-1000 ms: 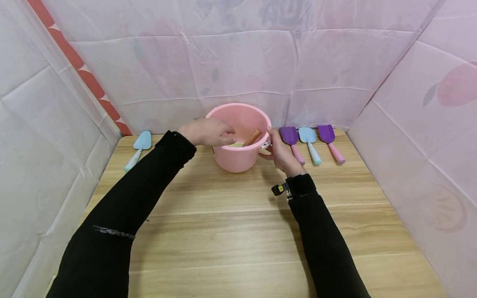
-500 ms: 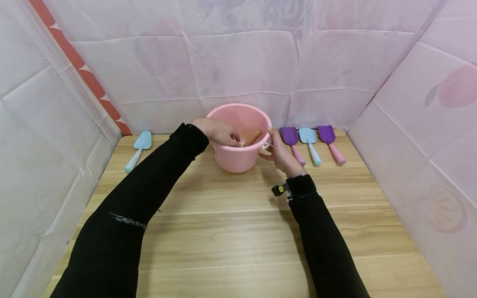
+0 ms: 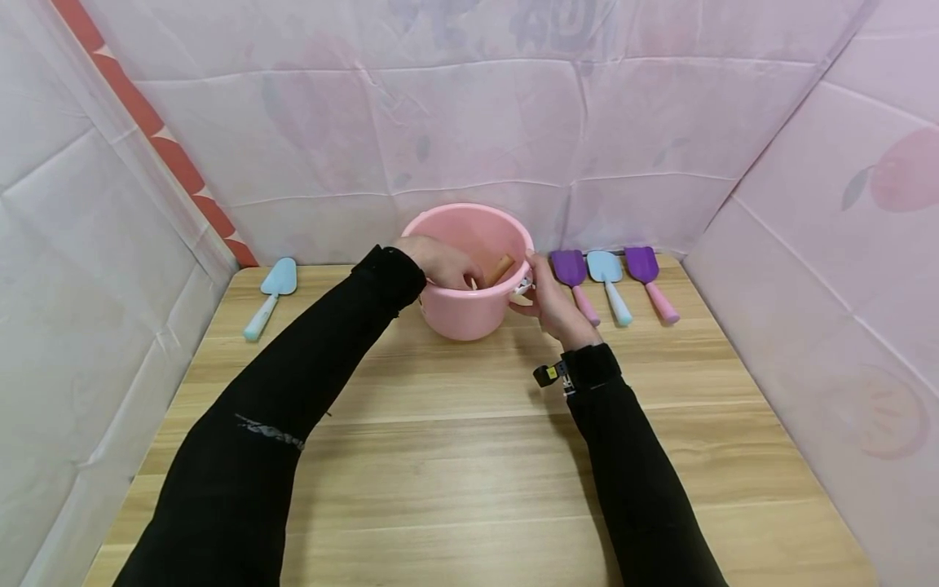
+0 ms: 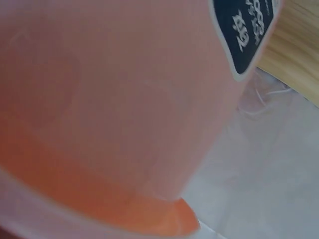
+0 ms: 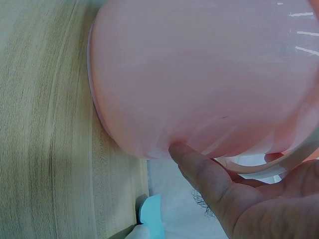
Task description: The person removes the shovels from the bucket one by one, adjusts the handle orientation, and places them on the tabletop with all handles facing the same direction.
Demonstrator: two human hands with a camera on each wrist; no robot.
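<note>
Left hand [image 3: 440, 261] has been lowered deeper into the round pink plastic bucket [image 3: 469, 314] at the desk's [image 3: 469, 456] back, by a brown wooden handle [image 3: 501, 267]; its grip cannot be told. Right hand [image 3: 552, 303] is kept wrapped on the bucket's side, steadying it.

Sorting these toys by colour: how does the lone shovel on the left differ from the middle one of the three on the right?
The left shovel lies alone, slanted, its handle toward the left table edge; the middle shovel lies between two purple shovels, handle slanting right. Both have a light-blue blade and a pale handle with a teal tip, and lie flat on the wooden table.
</note>
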